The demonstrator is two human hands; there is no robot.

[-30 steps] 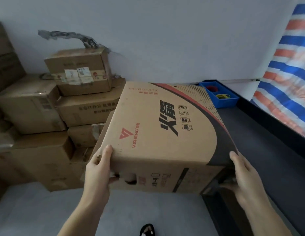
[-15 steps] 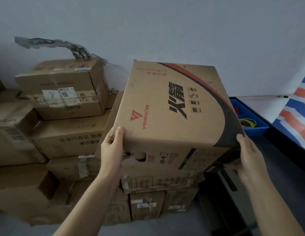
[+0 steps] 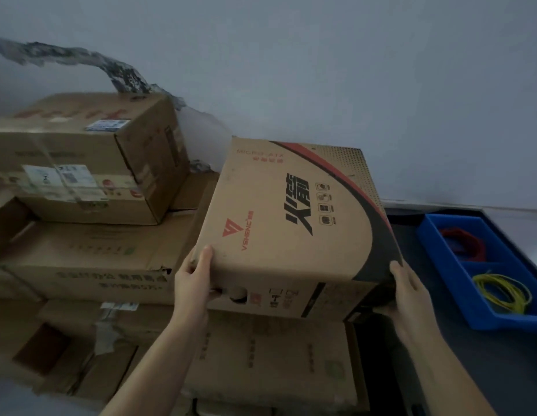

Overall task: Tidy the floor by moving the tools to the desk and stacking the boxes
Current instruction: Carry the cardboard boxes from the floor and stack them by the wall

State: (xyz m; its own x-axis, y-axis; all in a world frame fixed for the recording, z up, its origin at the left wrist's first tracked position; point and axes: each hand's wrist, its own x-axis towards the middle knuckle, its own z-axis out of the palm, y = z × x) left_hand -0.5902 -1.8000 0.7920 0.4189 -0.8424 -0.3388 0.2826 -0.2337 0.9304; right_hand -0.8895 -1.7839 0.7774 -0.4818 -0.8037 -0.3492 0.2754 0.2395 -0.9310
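A large brown printed carton with black and red markings sits tilted on top of a lower cardboard box at the right end of the stack. My left hand grips its near left corner, thumb on top and fingers in the hand-hole. My right hand holds its near right corner, with the fingers curled under the dark edge. To the left lies a long flat box with a taped box on top of it.
A dark desk runs along the right, against the grey wall. On it stands a blue tray holding a red wire coil and a yellow wire coil. More boxes fill the lower left.
The printed carton has been carried up and forward and now rests on the stack beside the long flat box. Both hands keep their grip.
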